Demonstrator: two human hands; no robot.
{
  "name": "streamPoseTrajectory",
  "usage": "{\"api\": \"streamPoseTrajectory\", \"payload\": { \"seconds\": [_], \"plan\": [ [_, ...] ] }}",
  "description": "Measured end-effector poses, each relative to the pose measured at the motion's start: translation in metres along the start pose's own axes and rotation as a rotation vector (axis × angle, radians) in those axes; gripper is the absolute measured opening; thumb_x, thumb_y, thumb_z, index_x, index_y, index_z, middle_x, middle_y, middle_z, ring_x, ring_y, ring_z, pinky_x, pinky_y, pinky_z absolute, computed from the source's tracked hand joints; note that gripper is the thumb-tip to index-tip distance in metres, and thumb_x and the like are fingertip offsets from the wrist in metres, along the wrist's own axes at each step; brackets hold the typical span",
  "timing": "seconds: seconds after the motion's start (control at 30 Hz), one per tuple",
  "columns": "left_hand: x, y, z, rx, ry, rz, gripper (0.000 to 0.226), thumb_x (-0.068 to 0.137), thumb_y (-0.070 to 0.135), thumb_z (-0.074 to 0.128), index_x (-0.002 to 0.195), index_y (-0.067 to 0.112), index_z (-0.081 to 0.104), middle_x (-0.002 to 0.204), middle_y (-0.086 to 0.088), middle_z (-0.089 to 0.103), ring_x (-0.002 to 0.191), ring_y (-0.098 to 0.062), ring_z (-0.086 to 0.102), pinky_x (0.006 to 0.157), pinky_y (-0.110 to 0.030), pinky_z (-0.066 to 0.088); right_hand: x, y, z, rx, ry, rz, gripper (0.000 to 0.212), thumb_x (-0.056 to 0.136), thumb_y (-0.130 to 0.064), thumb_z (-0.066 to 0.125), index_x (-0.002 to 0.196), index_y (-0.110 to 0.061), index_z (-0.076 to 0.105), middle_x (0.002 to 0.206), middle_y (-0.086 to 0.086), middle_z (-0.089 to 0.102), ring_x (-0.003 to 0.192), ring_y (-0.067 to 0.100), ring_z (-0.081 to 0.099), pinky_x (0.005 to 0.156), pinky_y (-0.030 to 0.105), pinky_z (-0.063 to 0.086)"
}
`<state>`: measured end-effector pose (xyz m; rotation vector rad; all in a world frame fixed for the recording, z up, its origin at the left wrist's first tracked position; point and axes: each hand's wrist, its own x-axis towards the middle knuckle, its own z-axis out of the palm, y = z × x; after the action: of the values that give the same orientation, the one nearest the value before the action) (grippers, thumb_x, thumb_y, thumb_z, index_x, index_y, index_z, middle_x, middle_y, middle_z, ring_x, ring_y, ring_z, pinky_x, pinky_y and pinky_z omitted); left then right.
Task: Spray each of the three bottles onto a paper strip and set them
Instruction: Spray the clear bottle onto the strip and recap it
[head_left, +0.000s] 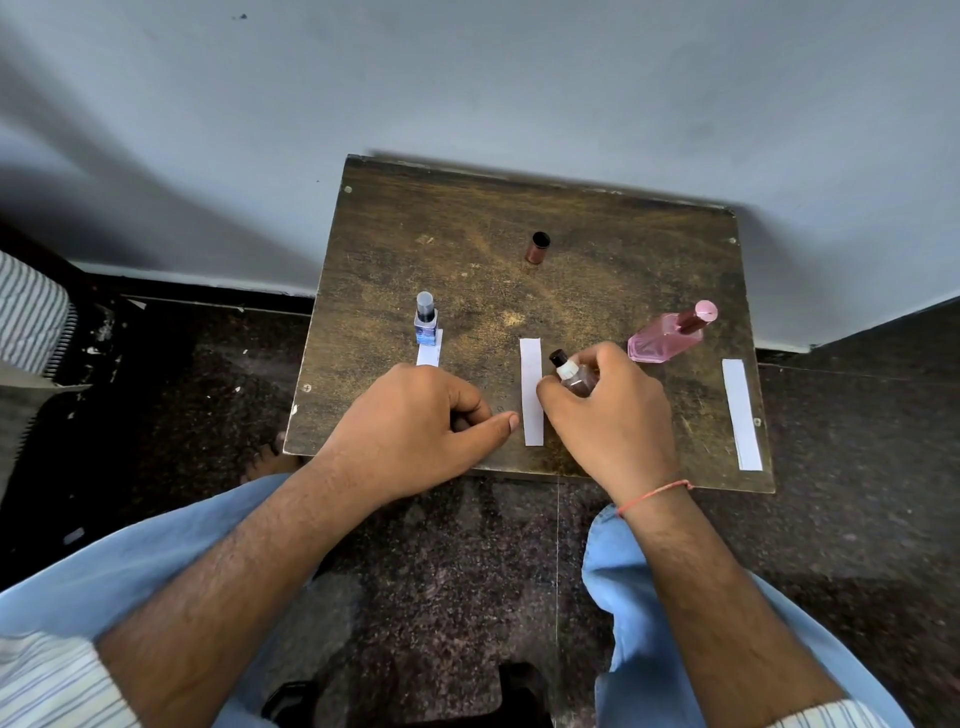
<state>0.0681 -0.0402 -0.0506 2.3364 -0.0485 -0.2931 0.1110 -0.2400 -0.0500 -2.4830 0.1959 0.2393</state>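
A person's right hand (610, 410) grips a small brown bottle (574, 376), fingers curled around it, tilted toward the middle paper strip (531, 397) on a worn wooden bench (597, 260). Left of that strip, the left hand (415, 426) rests loosely curled, holding nothing. A blue bottle (426, 319) stands farther left, a pink bottle (670, 335) to the right.

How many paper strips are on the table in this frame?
3. Left strip lies under the blue bottle, partly hidden by the left hand; middle strip lies between the hands; right strip near the table's right edge.
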Motion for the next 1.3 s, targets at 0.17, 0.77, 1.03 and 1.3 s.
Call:
{"api": "streamPoseTrajectory", "payload": {
  "seconds": [0.17,0.77,1.03,1.3],
  "plan": [
    [0.0,0.004,-0.001,-0.046,0.023,-0.004,0.022,0.089,0.056,0.077,0.08,0.036,0.08,0.064,0.024,0.071,0.056,0.004,0.064,0.056,-0.015,0.045,-0.003,-0.003,-0.005,0.173,-0.033,-0.081,0.023,0.09,-0.034,0.076,0.102,-0.027,0.057,0.083,-0.015,0.067,0.075,0.004,0.063,0.064,0.028,0.044],
    [0.002,-0.001,-0.01,-0.596,0.129,0.025,0.035,0.092,0.012,0.085,0.119,0.031,0.077,0.099,0.025,0.081,0.047,-0.015,0.069,0.051,-0.031,0.055,-0.01,-0.014,-0.001,0.714,-0.16,-0.43,0.026,0.086,-0.009,0.086,0.108,-0.008,0.073,0.114,-0.008,0.069,0.112,0.008,0.067,0.084,0.034,0.063],
    [-0.011,-0.002,-0.02,-0.482,0.096,0.068,0.029,0.089,0.02,0.088,0.099,0.041,0.072,0.051,0.031,0.059,0.036,0.001,0.036,0.048,-0.02,0.031,-0.013,-0.03,-0.012,0.83,-0.207,-0.298,0.027,0.094,-0.031,0.075,0.119,-0.021,0.076,0.117,0.008,0.073,0.11,0.019,0.068,0.083,0.039,0.064],
    [-0.016,0.0,-0.031,-0.426,0.054,0.057,0.023,0.091,0.029,0.086,0.111,0.033,0.074,0.051,0.032,0.059,0.039,-0.003,0.036,0.049,-0.027,0.031,0.071,-0.045,0.014,0.273,0.122,-0.076,0.047,0.088,-0.042,0.082,0.131,-0.032,0.067,0.094,-0.011,0.073,0.089,0.019,0.076,0.074,0.051,0.067]
  ]
}}
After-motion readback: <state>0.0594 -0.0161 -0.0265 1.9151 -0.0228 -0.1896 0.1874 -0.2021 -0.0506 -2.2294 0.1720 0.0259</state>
